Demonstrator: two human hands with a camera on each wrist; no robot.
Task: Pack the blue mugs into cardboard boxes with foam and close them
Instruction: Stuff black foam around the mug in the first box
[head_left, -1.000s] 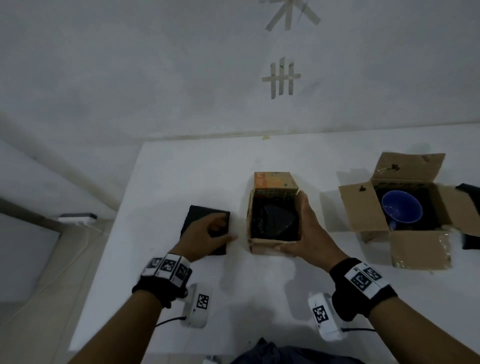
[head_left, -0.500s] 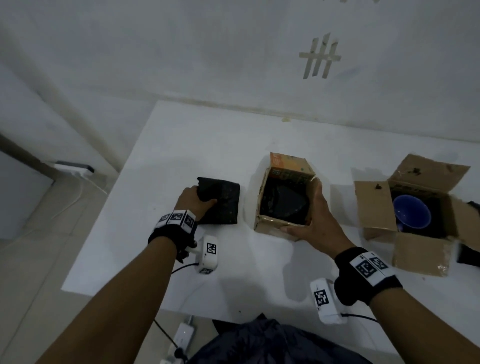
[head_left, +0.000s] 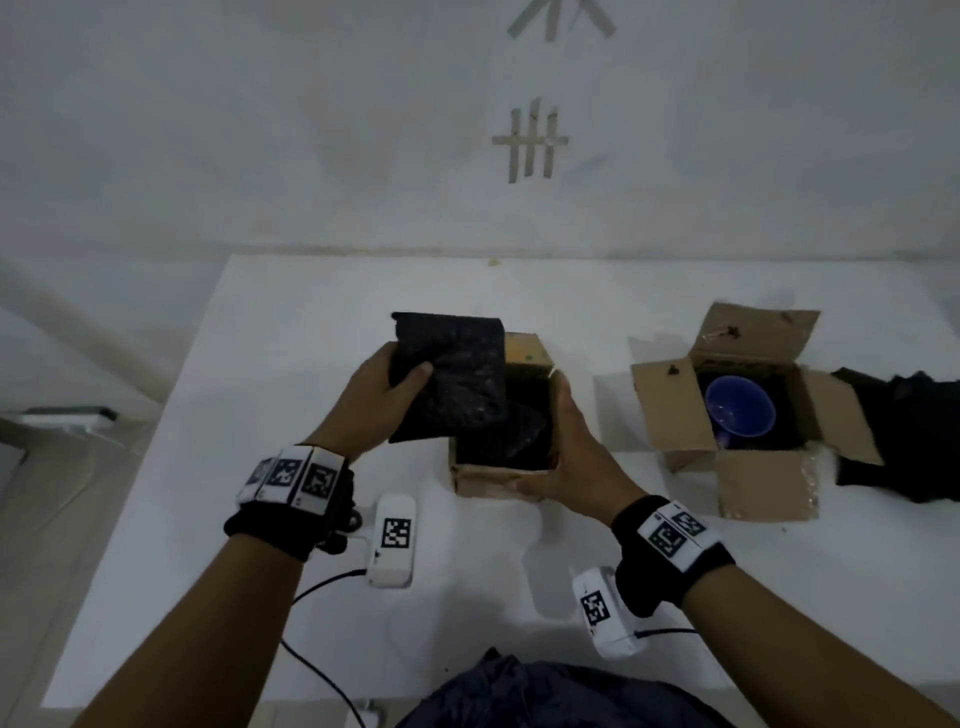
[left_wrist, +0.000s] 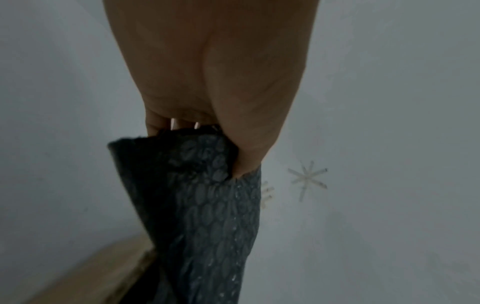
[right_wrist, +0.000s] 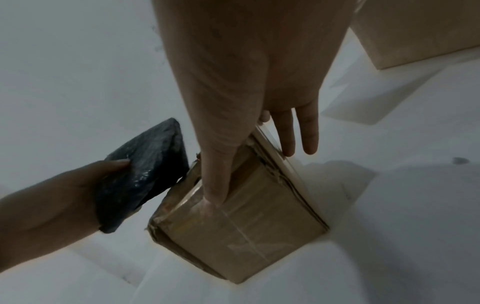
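A small open cardboard box (head_left: 498, 475) (right_wrist: 246, 226) stands mid-table, its inside lined with black foam (head_left: 511, 431); what lies in it is too dark to tell. My right hand (head_left: 566, 457) (right_wrist: 246, 82) holds its near right corner, thumb on the front face, fingers along the right wall. My left hand (head_left: 395, 395) (left_wrist: 207, 82) grips a black foam pad (head_left: 457, 374) (left_wrist: 207, 205) (right_wrist: 145, 174), lifted and tilted above the box's left edge. A blue mug (head_left: 740, 410) sits in a second open box (head_left: 670, 410) to the right.
More black foam (head_left: 904, 431) lies at the far right, beside the second box. The white table (head_left: 311, 322) meets a grey wall at the back, and its left edge drops to the floor. A dark garment (head_left: 545, 691) shows at the near edge.
My left hand has picked the foam pad up off the table and carried it right, over the box's left edge. My right hand keeps its hold on the box.
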